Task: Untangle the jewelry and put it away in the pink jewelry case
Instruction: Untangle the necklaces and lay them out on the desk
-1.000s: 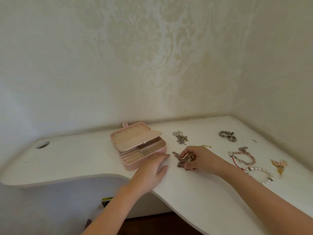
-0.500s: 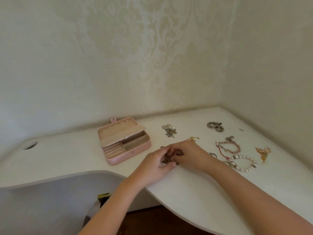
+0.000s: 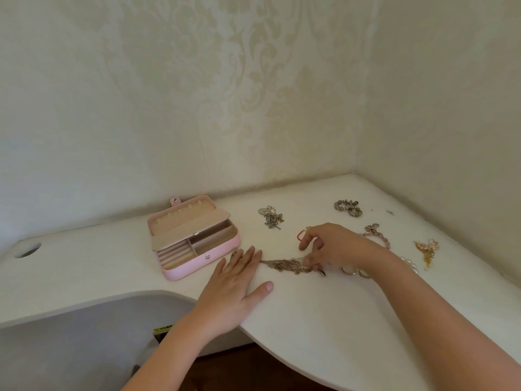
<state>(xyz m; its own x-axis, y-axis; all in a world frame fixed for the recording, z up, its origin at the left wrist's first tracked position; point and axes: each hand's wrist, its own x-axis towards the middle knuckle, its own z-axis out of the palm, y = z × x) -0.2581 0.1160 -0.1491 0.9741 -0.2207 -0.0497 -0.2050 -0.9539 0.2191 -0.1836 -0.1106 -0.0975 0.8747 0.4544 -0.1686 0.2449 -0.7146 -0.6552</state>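
Observation:
The pink jewelry case (image 3: 203, 262) lies open on the white desk (image 3: 324, 320), its beige tray and ring slots showing. A tangled silver-and-gold chain (image 3: 287, 265) is stretched out flat between my hands. My left hand (image 3: 235, 283) lies palm down with its fingertips pressing the chain's left end. My right hand (image 3: 332, 246) pinches the right end of the chain with its fingertips. A red loop (image 3: 300, 235) shows just behind my right fingers.
More jewelry lies on the desk: a silver chain pile (image 3: 272, 217), a grey bead bracelet (image 3: 348, 208), a pink bead bracelet (image 3: 376, 235), a gold piece (image 3: 427, 249), pearls (image 3: 410, 263) and rings (image 3: 349, 270). A cable hole (image 3: 27, 249) sits at far left. Walls close the back and right.
My hands had met over the bunched chain; now they have drawn apart, stretching it flat. My left hand went from pinching to lying flat on the chain's end.

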